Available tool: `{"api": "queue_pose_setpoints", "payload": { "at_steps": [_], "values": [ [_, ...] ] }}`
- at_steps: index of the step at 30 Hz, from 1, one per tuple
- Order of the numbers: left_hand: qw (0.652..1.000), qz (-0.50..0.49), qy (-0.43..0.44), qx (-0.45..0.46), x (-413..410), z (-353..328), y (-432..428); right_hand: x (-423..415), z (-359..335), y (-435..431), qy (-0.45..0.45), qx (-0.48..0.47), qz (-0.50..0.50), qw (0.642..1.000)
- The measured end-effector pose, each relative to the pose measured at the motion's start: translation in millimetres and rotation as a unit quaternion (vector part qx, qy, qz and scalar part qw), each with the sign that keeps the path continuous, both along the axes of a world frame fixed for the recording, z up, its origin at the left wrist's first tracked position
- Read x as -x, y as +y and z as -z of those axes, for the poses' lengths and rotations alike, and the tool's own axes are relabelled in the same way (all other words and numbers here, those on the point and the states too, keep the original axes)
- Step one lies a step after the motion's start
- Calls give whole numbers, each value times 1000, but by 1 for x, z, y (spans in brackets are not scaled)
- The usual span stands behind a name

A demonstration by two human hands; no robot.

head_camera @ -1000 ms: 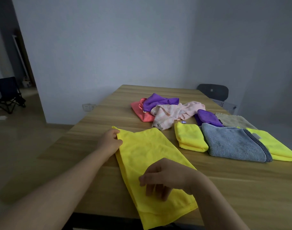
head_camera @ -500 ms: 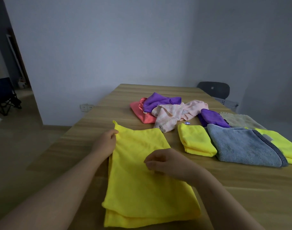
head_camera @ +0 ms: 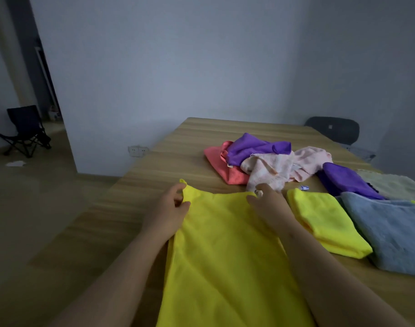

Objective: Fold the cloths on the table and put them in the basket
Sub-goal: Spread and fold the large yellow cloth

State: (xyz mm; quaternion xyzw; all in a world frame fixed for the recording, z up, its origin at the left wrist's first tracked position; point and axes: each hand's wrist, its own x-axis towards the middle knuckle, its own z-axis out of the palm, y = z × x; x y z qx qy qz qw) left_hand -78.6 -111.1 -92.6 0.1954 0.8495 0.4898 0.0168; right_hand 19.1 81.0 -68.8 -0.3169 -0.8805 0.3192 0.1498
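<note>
wooden worktop (head_camera: 178,161) is strewn with other cloths (head_camera: 267,161); the yellow cloth (head_camera: 225,244) lies nearest, its far corners pinched by the left hand (head_camera: 168,208) and the right hand (head_camera: 270,204). folding is judged underway; next, those corners should be drawn toward the near edge. no basket is seen.

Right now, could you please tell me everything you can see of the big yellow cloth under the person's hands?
The large yellow cloth looks like thin, smooth microfibre with soft creases. It lies flat on the wooden table, running out of frame at the bottom. The left hand pinches its far left corner, where a small tip sticks up; the right hand holds the far right corner. A smaller folded yellow cloth lies right of it.
</note>
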Motion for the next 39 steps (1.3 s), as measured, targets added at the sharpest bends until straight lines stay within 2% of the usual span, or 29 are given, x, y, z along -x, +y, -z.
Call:
{"api": "queue_pose_setpoints", "payload": {
  "at_steps": [3,6,9,14,20,23,28,33,39],
  "values": [
    [1000,9,-17,2,5,0,11,-4,-3,6,-54,-9,-15,998],
    [1000,1,-20,15,26,5,19,10,1,16,4,48,-26,998],
    [999,-16,0,-37,29,1,16,10,-5,17,31,91,-51,994],
    [998,-8,8,-65,25,-2,15,19,-9,20,-79,4,-106,991],
    [993,-30,7,-117,21,-5,10,18,-2,17,-44,-35,-98,994],
    [996,-29,22,-81,16,-6,10,19,0,18,-48,-8,-103,994],
    [998,-28,35,-41,13,-8,9,17,-1,15,-103,-38,-95,989],
    [999,-28,41,-18,10,-9,11,15,0,12,-24,0,-89,996],
    [998,-37,47,28,9,-9,12,11,0,12,43,4,-114,993]
  ]
}}
